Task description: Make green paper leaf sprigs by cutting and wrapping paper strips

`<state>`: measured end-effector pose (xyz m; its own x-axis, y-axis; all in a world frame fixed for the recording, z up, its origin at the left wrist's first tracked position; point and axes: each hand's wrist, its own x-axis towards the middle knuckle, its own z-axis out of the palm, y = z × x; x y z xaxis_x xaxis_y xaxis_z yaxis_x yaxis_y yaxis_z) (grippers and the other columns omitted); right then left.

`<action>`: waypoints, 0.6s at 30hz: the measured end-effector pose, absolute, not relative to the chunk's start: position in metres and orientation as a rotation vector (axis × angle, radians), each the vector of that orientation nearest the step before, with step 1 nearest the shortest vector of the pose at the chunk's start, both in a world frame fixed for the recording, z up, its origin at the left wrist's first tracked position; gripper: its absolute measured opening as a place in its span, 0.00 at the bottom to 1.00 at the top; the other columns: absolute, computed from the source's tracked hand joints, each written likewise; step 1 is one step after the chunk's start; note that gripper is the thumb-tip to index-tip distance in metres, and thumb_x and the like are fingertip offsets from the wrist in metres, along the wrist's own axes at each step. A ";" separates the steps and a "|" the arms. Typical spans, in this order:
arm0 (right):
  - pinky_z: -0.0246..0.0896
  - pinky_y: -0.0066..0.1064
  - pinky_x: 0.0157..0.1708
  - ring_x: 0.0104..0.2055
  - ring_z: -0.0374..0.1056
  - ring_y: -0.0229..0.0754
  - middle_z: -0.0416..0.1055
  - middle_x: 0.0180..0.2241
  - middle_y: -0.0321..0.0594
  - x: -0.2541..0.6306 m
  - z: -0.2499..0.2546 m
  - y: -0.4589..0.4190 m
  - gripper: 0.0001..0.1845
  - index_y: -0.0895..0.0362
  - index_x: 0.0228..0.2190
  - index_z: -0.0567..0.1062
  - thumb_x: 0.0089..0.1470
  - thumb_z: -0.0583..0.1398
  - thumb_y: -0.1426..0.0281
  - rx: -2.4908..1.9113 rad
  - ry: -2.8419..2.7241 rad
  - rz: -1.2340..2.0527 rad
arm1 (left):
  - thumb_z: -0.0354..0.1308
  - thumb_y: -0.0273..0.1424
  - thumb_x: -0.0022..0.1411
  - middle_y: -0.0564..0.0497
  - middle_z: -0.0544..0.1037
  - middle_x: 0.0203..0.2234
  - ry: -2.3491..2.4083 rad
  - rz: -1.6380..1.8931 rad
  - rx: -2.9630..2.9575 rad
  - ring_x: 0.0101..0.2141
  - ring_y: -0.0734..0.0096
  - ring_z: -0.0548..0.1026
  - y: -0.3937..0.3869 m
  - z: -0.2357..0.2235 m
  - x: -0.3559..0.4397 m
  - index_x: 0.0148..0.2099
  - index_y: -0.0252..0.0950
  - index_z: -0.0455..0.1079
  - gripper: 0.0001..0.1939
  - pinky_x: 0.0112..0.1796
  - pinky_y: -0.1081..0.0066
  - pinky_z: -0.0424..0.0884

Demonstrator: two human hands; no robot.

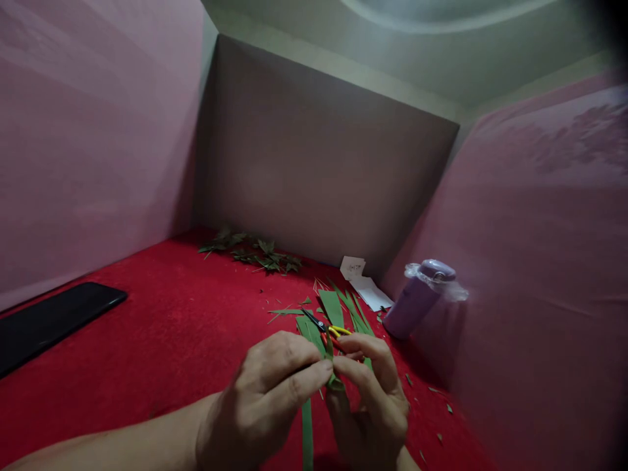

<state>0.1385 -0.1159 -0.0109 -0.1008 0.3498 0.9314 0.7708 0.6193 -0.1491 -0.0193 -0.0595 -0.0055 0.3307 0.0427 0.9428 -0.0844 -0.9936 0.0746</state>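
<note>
My left hand [267, 399] and my right hand [370, 402] meet low in the middle, fingertips pinched together on a narrow green leaf strip [307, 432] that hangs down between them over the red cloth [171, 340]. Just beyond my fingers lies a small pair of scissors [326, 329] with yellow and red handles, resting on several long green leaf strips [343, 311]. Both hands are closed on the strip; its folded part between the fingertips is mostly hidden.
A pile of cut green leaf pieces [252, 252] lies at the back. A lilac bottle [417, 297] leans at the right wall. White paper slips [363, 281] sit near it. A black phone [49, 320] lies at the left. Pink walls enclose both sides.
</note>
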 end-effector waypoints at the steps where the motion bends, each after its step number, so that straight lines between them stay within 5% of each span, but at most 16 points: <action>1: 0.61 0.36 0.33 0.41 0.63 0.45 0.63 0.40 0.44 0.139 -0.011 -0.116 0.13 0.57 0.34 0.70 0.45 0.56 0.82 -0.947 -1.707 -0.438 | 0.50 0.17 0.59 0.45 0.75 0.32 0.010 1.690 2.374 0.34 0.70 0.72 -0.061 -0.005 -0.017 0.47 0.30 0.68 0.14 0.34 0.71 0.71; 10: 0.61 0.37 0.36 0.40 0.64 0.44 0.63 0.38 0.40 0.137 -0.013 -0.108 0.07 0.55 0.26 0.67 0.47 0.54 0.79 -1.094 -1.607 -0.022 | 0.63 0.28 0.49 0.55 0.73 0.18 0.571 0.890 1.310 0.20 0.79 0.67 -0.054 0.006 -0.008 0.33 0.32 0.72 0.07 0.22 0.79 0.64; 18: 0.61 0.38 0.39 0.41 0.64 0.44 0.64 0.36 0.40 0.137 -0.010 -0.107 0.05 0.55 0.25 0.66 0.52 0.55 0.75 -1.143 -1.606 0.139 | 0.65 0.30 0.47 0.54 0.73 0.19 0.519 0.847 1.197 0.20 0.78 0.68 -0.050 0.005 -0.007 0.33 0.31 0.71 0.11 0.25 0.76 0.63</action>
